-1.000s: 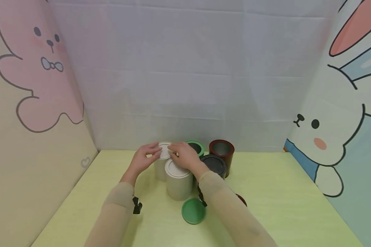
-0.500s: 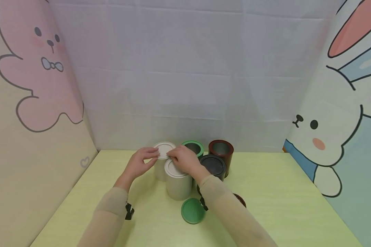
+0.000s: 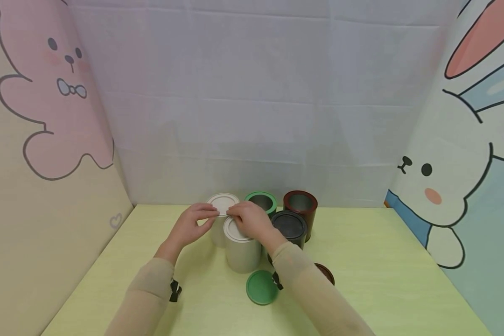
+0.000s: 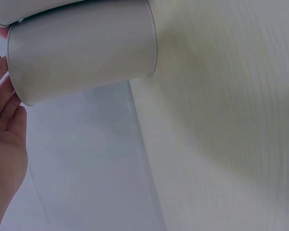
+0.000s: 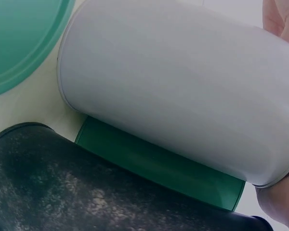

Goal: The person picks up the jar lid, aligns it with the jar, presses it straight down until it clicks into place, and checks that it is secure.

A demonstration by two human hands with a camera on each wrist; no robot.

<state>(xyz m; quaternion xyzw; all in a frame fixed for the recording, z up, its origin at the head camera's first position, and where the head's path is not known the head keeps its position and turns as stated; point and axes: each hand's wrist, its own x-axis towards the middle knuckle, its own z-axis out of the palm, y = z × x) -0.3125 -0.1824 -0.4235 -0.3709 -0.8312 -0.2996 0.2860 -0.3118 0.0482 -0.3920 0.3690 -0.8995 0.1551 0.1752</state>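
Note:
At the back left of the group, a white can (image 3: 219, 233) carries a round white lid (image 3: 222, 202). My left hand (image 3: 189, 226) pinches the lid's near left edge, thumb below the fingers. The right hand (image 3: 252, 219) reaches over the front white can (image 3: 242, 255) and pinches the near right edge of the same lid with curled fingers. In the left wrist view, the left hand's fingertips (image 4: 9, 103) meet the top rim of the back white can (image 4: 82, 53). Whether the lid sits fully on its rim, I cannot tell. The front white can blocks much of the right wrist view.
A green can (image 3: 262, 199) and a dark red can (image 3: 301, 201), both uncovered, stand behind a black can (image 3: 290, 226). A green lid (image 3: 262, 287) lies flat in front. Partly behind the right sleeve lies a dark red lid (image 3: 326, 274) on the table (image 3: 403, 280).
The left hand and forearm have shifted slightly left and down, and the left fingers have drawn in to the lid's near edge. The right hand has dropped slightly; the cans stay nearly in place.

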